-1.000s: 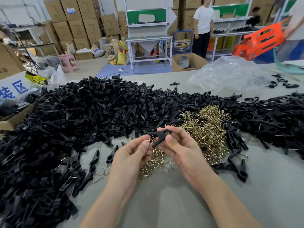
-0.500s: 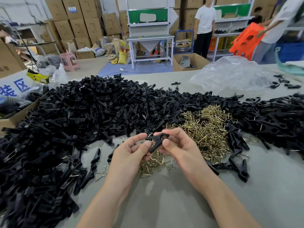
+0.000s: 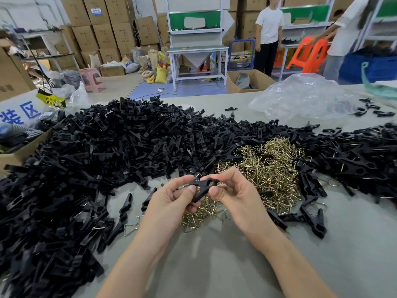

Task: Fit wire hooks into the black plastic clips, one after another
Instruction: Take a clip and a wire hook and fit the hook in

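Both my hands hold one black plastic clip point(image 3: 203, 187) just above the near edge of the brass wire hook pile point(image 3: 266, 168). My left hand point(image 3: 171, 203) pinches the clip's lower left end with thumb and fingers. My right hand point(image 3: 234, 194) pinches its upper right end, where a round hole shows. A thin wire shows at the clip's top left by my left fingertips. A huge heap of black clips point(image 3: 96, 168) covers the left and back of the table. Another heap of clips point(image 3: 361, 166), with wires showing in some, lies at the right.
A loose wire hook point(image 3: 131, 226) and single clips point(image 3: 313, 222) lie on the grey table point(image 3: 214, 254) near my hands. A crumpled clear plastic bag point(image 3: 300, 97) sits at the back right. An open carton point(image 3: 12, 151) stands at the left edge. People stand by benches beyond.
My hands came closer together on the clip and sank slightly toward the table. The clip turned so its holed end points up and right. A person behind moved the orange stools.
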A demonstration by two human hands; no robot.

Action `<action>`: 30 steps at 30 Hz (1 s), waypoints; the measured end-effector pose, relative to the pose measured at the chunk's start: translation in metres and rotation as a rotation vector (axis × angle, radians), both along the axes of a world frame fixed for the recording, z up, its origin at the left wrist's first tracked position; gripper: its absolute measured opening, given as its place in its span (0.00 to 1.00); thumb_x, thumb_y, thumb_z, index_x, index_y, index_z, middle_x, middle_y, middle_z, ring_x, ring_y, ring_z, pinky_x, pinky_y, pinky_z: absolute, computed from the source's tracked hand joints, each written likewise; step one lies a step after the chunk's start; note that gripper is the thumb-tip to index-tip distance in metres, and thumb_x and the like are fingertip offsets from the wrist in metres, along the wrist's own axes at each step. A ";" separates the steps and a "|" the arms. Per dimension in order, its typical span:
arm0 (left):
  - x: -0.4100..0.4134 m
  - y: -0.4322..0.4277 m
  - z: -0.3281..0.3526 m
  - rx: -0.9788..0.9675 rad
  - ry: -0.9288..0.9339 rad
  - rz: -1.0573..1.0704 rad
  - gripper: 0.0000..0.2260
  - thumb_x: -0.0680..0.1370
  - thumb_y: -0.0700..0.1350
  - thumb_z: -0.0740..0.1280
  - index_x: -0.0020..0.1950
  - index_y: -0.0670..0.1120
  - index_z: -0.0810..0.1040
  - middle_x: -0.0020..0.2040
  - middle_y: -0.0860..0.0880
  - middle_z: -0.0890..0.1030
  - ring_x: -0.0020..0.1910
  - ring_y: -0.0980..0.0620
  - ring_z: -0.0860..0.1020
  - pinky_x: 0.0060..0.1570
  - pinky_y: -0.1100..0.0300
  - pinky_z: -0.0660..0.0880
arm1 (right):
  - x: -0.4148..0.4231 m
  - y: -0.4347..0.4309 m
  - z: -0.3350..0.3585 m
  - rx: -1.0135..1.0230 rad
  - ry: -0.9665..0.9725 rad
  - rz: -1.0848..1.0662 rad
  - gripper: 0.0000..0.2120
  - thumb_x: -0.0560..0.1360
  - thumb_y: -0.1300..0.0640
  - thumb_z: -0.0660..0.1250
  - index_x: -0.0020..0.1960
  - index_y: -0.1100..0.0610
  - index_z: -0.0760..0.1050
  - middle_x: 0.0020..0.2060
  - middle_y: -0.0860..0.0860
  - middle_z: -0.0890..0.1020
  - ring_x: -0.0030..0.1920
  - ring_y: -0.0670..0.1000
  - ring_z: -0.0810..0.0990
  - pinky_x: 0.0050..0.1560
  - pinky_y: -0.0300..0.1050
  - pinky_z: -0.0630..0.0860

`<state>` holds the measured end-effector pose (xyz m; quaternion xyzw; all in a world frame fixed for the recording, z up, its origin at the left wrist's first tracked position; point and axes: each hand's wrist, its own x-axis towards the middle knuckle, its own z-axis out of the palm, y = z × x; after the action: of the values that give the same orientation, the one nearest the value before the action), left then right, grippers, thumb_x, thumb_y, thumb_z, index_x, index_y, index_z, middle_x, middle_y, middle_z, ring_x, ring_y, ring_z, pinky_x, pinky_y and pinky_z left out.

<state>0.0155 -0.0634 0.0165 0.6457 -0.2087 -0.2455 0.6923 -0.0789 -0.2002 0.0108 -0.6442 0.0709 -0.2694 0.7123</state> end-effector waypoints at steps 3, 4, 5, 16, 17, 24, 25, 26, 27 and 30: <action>-0.002 0.001 0.002 0.004 -0.022 0.001 0.09 0.81 0.40 0.66 0.58 0.50 0.81 0.42 0.45 0.86 0.40 0.49 0.81 0.50 0.55 0.79 | 0.001 0.001 0.001 0.016 -0.004 -0.001 0.09 0.70 0.59 0.73 0.46 0.56 0.74 0.54 0.54 0.86 0.48 0.53 0.82 0.57 0.45 0.80; -0.003 0.001 0.002 0.006 -0.028 0.002 0.09 0.82 0.40 0.65 0.58 0.50 0.82 0.42 0.45 0.86 0.40 0.50 0.81 0.49 0.57 0.80 | 0.000 0.001 0.001 0.013 0.000 -0.004 0.09 0.70 0.60 0.73 0.46 0.56 0.74 0.53 0.54 0.86 0.48 0.56 0.83 0.57 0.47 0.80; -0.004 0.000 0.003 0.002 -0.025 0.003 0.10 0.82 0.39 0.64 0.58 0.49 0.82 0.42 0.45 0.86 0.40 0.50 0.82 0.47 0.58 0.80 | 0.000 0.002 0.001 -0.001 0.010 -0.009 0.08 0.71 0.62 0.73 0.46 0.55 0.75 0.53 0.53 0.86 0.49 0.59 0.83 0.57 0.48 0.81; -0.026 -0.014 0.007 -0.022 0.010 -0.045 0.19 0.76 0.63 0.62 0.48 0.52 0.85 0.47 0.49 0.86 0.49 0.49 0.83 0.50 0.54 0.78 | -0.001 0.027 0.000 -0.696 0.028 -0.178 0.05 0.73 0.53 0.70 0.46 0.43 0.76 0.50 0.37 0.78 0.58 0.44 0.73 0.56 0.35 0.69; -0.028 -0.016 0.009 -0.056 0.070 -0.051 0.17 0.79 0.59 0.62 0.45 0.50 0.85 0.44 0.48 0.85 0.45 0.50 0.83 0.44 0.58 0.79 | -0.001 0.029 -0.001 -0.768 0.012 -0.184 0.04 0.74 0.54 0.68 0.46 0.44 0.75 0.51 0.38 0.76 0.58 0.45 0.72 0.56 0.35 0.68; -0.034 -0.017 0.017 -0.155 0.423 -0.094 0.11 0.79 0.47 0.64 0.47 0.48 0.86 0.42 0.47 0.83 0.41 0.54 0.82 0.33 0.62 0.77 | 0.000 0.027 -0.005 -0.890 -0.002 -0.212 0.03 0.75 0.54 0.67 0.47 0.48 0.74 0.62 0.43 0.72 0.66 0.46 0.69 0.66 0.40 0.67; -0.034 -0.018 0.015 -0.156 0.426 -0.097 0.12 0.79 0.46 0.63 0.46 0.47 0.86 0.43 0.46 0.83 0.42 0.53 0.82 0.37 0.61 0.78 | -0.001 0.027 -0.005 -0.888 0.014 -0.194 0.03 0.75 0.53 0.67 0.47 0.48 0.74 0.63 0.42 0.71 0.66 0.45 0.69 0.66 0.37 0.66; -0.034 -0.018 0.015 -0.155 0.429 -0.103 0.13 0.80 0.46 0.62 0.47 0.46 0.86 0.45 0.46 0.84 0.45 0.52 0.82 0.41 0.59 0.78 | -0.001 0.027 -0.005 -0.882 0.025 -0.180 0.02 0.75 0.52 0.67 0.47 0.48 0.74 0.64 0.41 0.70 0.65 0.44 0.69 0.65 0.35 0.65; -0.034 -0.019 0.014 -0.152 0.435 -0.107 0.13 0.80 0.46 0.61 0.48 0.44 0.85 0.46 0.45 0.83 0.46 0.51 0.82 0.44 0.58 0.78 | -0.002 0.027 -0.005 -0.876 0.034 -0.168 0.02 0.75 0.52 0.67 0.47 0.48 0.73 0.64 0.40 0.69 0.64 0.43 0.69 0.63 0.33 0.65; -0.034 -0.018 0.014 -0.156 0.467 -0.116 0.09 0.80 0.45 0.61 0.51 0.42 0.79 0.39 0.44 0.77 0.39 0.52 0.78 0.37 0.60 0.76 | -0.003 0.026 -0.004 -0.862 0.072 -0.143 0.03 0.76 0.53 0.68 0.47 0.48 0.74 0.64 0.39 0.68 0.63 0.43 0.69 0.56 0.33 0.68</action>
<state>-0.0184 -0.0812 0.0300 0.5032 -0.0979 -0.4104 0.7542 -0.0814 -0.1738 0.0065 -0.8850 0.0214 -0.3004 0.3552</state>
